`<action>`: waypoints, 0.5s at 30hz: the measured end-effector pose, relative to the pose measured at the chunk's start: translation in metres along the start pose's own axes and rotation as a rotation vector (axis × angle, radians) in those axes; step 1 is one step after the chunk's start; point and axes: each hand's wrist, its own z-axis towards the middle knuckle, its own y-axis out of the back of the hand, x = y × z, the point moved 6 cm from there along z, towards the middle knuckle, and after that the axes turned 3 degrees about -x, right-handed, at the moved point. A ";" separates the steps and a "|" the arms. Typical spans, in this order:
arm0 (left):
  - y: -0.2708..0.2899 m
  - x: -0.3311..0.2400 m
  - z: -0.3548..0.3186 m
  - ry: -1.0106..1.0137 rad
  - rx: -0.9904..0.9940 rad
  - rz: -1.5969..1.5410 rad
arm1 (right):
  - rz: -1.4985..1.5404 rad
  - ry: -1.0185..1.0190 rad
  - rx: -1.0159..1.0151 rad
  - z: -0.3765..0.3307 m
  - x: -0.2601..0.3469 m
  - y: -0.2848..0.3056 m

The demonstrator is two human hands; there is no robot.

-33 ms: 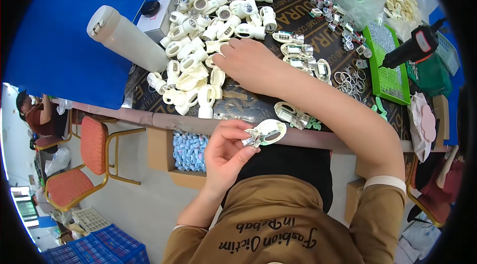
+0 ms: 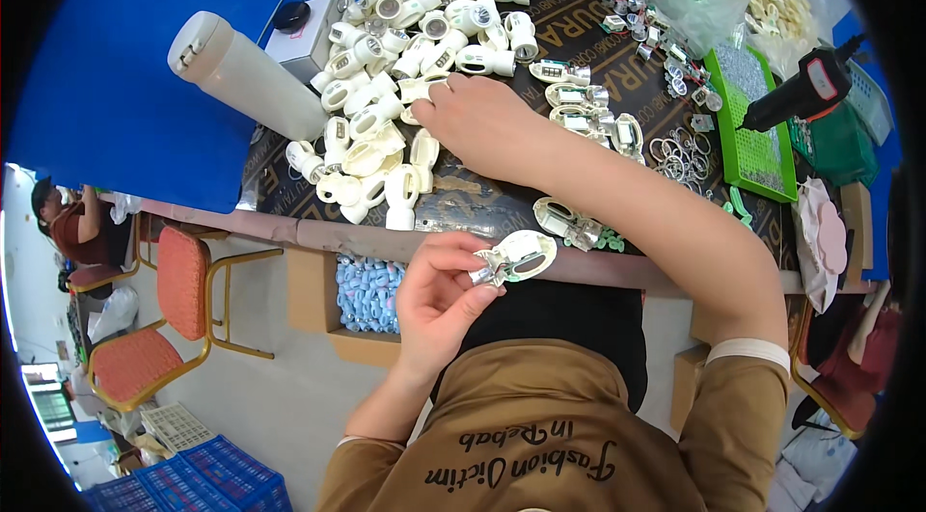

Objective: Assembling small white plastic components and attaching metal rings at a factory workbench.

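My left hand [image 2: 434, 300], above the table's near edge, pinches an opened small cream flashlight [image 2: 522, 256] by its silvery head. Its ring-shaped half shell is turned up, with a board and wires inside. My right hand [image 2: 482, 126] reaches over the near right side of a heap of white flashlights [image 2: 386, 59]. Its fingers are bent down and closed at a cream shell piece [image 2: 421, 88]; what lies between the fingertips is hidden. Loose cream shell halves [image 2: 367, 157] lie left of that hand. Several opened flashlights [image 2: 579, 95] with boards showing lie beyond my right forearm.
A white bottle [image 2: 246, 73] stands left of the heap. Metal rings [image 2: 680, 157], small lamp parts [image 2: 656, 30] and a green tray [image 2: 748, 160] lie right, with a black electric screwdriver [image 2: 801, 90] over the tray. A carton of blue parts [image 2: 367, 295] sits below the table edge.
My right hand's fingertips have shifted slightly at the heap's edge, covering a bit more of the shell pieces. My left hand and its flashlight are practically unmoved.
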 end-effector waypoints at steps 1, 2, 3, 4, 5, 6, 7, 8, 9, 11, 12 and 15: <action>-0.001 -0.002 0.000 -0.026 -0.003 -0.003 | 0.001 -0.001 0.000 0.002 0.000 -0.003; 0.000 -0.003 0.000 -0.024 -0.002 -0.005 | 0.025 -0.056 -0.001 0.004 -0.004 -0.006; 0.002 -0.003 0.001 -0.038 -0.022 0.005 | 0.049 -0.111 0.000 0.004 -0.009 -0.008; 0.004 -0.005 0.003 -0.053 -0.044 0.015 | 0.047 -0.112 0.002 0.003 -0.014 -0.007; 0.004 -0.004 0.004 -0.051 -0.042 0.011 | 0.044 -0.077 -0.029 -0.001 -0.018 -0.003; 0.005 -0.005 0.006 -0.059 -0.060 0.001 | 0.041 -0.043 -0.058 -0.005 -0.021 0.001; 0.006 -0.004 0.007 -0.065 -0.080 -0.009 | 0.090 -0.118 -0.023 -0.008 -0.027 0.003; 0.008 -0.004 0.008 -0.080 -0.083 -0.015 | 0.174 -0.146 -0.087 -0.013 -0.031 0.013; 0.010 -0.004 0.009 -0.077 -0.101 -0.011 | 0.257 -0.176 -0.151 -0.022 -0.037 0.025; 0.010 -0.009 0.011 -0.083 -0.134 -0.023 | 0.343 -0.229 -0.245 -0.042 -0.042 0.063; 0.013 -0.010 0.011 -0.084 -0.145 -0.018 | 0.414 -0.279 -0.266 -0.054 -0.039 0.084; 0.013 -0.011 0.014 -0.088 -0.146 -0.023 | 0.379 -0.270 -0.312 -0.105 -0.036 0.127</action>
